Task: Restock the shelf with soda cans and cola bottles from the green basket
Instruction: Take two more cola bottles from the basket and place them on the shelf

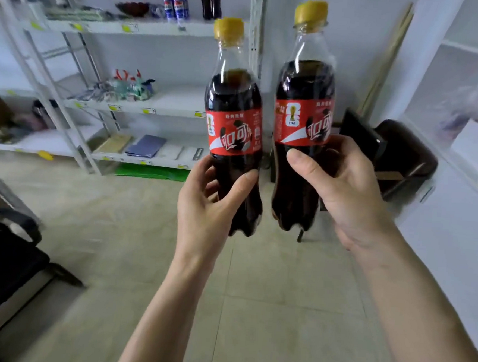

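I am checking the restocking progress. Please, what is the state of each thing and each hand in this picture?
left hand: grips left cola bottle
right hand: grips right cola bottle
left cola bottle: upright, capped, held in air
right cola bottle: upright, capped, held in air
soda cans: standing on top shelf
shelved cola bottles: standing beside the cans

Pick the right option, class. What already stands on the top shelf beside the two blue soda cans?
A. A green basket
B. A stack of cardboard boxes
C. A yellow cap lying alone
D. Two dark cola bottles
D: two dark cola bottles stand upright just right of the blue soda cans on the top shelf.
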